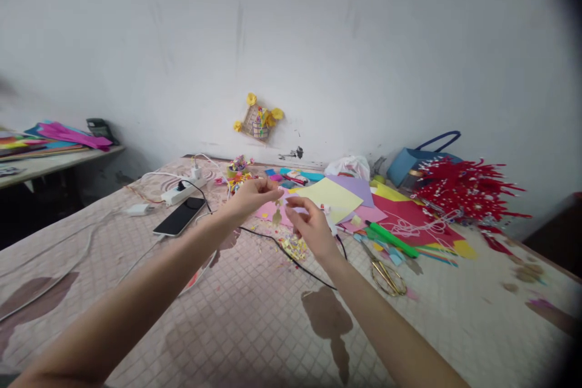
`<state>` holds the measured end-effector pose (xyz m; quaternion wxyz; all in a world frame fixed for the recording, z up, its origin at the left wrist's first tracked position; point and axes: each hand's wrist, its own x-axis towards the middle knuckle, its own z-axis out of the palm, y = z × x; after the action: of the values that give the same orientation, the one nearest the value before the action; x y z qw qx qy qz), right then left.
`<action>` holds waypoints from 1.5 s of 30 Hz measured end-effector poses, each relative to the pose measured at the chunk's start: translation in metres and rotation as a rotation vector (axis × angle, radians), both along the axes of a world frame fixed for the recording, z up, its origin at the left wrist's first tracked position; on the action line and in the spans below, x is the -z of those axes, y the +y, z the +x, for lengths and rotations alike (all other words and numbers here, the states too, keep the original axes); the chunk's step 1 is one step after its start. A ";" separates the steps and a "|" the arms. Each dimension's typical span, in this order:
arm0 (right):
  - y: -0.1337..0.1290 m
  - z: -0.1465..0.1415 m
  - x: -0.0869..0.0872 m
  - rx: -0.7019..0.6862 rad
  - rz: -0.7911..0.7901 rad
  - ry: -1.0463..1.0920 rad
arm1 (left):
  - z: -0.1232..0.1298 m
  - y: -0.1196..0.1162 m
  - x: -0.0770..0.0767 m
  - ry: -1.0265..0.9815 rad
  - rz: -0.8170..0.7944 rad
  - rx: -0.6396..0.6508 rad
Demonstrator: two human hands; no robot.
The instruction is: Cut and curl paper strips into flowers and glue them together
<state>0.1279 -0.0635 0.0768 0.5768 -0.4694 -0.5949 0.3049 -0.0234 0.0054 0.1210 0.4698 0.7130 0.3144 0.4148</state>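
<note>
Both of my hands are raised over the middle of the table, close to each other but apart. My left hand (255, 195) has its thumb and fingers pinched together, pointing right. Opposite it, my right hand (313, 227) has its fingers curled in towards the thumb. Whatever either pinch holds, if anything, is too small to make out. Beneath and behind them lie a pink paper sheet (264, 212) and a pale yellow sheet (339, 197). Tiny paper clippings (295, 248) are scattered just below the right hand.
To the right lie gold-handled scissors (386, 276), a green pen-like tool (391, 239), white string (421, 225) and a red tinsel-like bunch (464, 191). At left are a phone (180, 217) and power strip (182, 193). A black cable (273, 239) crosses the table.
</note>
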 end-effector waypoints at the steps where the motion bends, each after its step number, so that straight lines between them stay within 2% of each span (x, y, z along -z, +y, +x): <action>1: 0.005 -0.001 -0.003 0.032 0.033 0.005 | -0.001 -0.001 0.001 0.008 0.003 0.001; 4: 0.017 0.000 -0.008 0.063 0.096 0.016 | -0.004 -0.001 0.007 0.018 0.006 0.003; 13: 0.027 0.000 -0.010 -0.067 0.096 0.054 | -0.003 0.005 0.023 0.084 0.081 0.053; 18: 0.029 0.001 -0.010 -0.134 0.062 0.023 | -0.002 0.002 0.022 0.115 0.105 0.034; 23: 0.027 0.003 -0.016 -0.155 0.044 0.008 | -0.005 0.004 0.021 0.151 0.098 0.072; 30: 0.028 0.006 -0.018 -0.195 0.048 0.024 | -0.013 0.011 0.010 0.210 0.136 0.112; 36: 0.027 0.007 -0.017 -0.227 0.062 0.052 | -0.013 0.016 0.011 0.108 -0.049 0.243; 45: 0.024 0.001 -0.013 -0.303 0.008 0.181 | -0.010 0.021 0.025 -0.024 -0.225 0.302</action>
<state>0.1291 -0.0394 0.0897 0.5773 -0.3428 -0.6058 0.4269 -0.0330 0.0264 0.0957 0.6072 0.6901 0.2423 0.3102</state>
